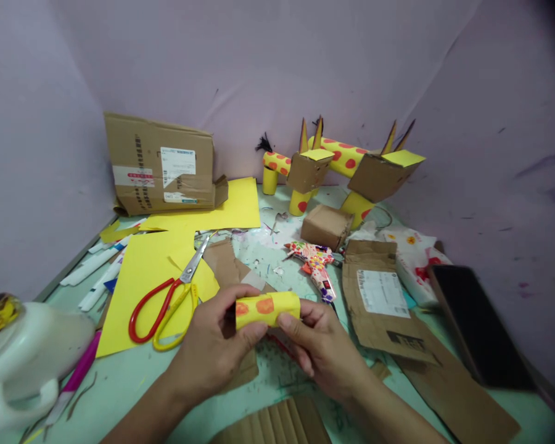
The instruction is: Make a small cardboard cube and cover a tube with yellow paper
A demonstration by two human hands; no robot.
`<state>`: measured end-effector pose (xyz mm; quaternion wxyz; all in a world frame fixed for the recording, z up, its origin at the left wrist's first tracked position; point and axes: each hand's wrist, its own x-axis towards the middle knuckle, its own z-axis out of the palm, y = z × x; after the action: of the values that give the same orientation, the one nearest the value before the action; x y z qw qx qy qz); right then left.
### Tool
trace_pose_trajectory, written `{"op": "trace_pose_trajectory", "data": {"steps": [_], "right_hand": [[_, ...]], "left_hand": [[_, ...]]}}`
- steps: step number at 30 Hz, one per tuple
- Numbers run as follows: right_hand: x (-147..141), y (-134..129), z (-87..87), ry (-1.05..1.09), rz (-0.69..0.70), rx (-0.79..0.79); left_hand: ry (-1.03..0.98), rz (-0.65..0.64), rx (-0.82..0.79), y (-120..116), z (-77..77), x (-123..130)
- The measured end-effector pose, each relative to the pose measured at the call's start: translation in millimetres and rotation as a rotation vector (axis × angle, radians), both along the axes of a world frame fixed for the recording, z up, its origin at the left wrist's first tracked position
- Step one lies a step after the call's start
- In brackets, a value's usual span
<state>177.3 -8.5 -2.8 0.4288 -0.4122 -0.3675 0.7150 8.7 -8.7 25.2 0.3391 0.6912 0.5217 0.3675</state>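
Observation:
Between my two hands is a short yellow paper tube (277,303) with orange spots, held level above the table. My left hand (217,339) grips its left end, thumb along the lower side. At the other end, my right hand (328,342) pinches the tube with the thumb in front and fingers behind. Left of my hands, scissors (187,277) with one red and one yellow handle lie partly spread on yellow paper (141,277). A flower-patterned glue gun (314,265) rests just beyond my right hand.
Two spotted giraffe-like cardboard figures (309,169) stand at the back, near a small cardboard box (326,227). A larger carton (161,166) leans at back left. Cardboard pieces (372,302) and a phone (478,327) lie right. A white mug (37,351), cutter (81,367) and markers (97,268) occupy the left.

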Motion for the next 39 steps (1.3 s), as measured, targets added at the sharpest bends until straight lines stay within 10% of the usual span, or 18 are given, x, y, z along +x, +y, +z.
{"op": "trace_pose_trajectory", "data": {"steps": [9,16,25,33,39], "right_hand": [[-1.4,0.2,5.3,0.104,-0.040,-0.093],[0.9,0.0,7.1,0.034,0.015,-0.053],[-2.5,-2.0,2.9,0.021,-0.116,-0.028],[5.3,3.0,15.1,-0.050,0.028,0.012],[5.9,5.0,18.5,-0.274,-0.123,0.168]], "left_hand": [[0.062,-0.172,0.323,-2.2,-12.5,-3.9],[0.063,0.005,0.061,-1.1,-3.8,0.8],[0.064,-0.101,0.293,-3.5,-9.0,1.4],[-0.165,-0.004,-0.090,2.5,-1.2,-3.5],[-0.344,-0.030,-0.202,9.1,-6.7,-12.6]]}}
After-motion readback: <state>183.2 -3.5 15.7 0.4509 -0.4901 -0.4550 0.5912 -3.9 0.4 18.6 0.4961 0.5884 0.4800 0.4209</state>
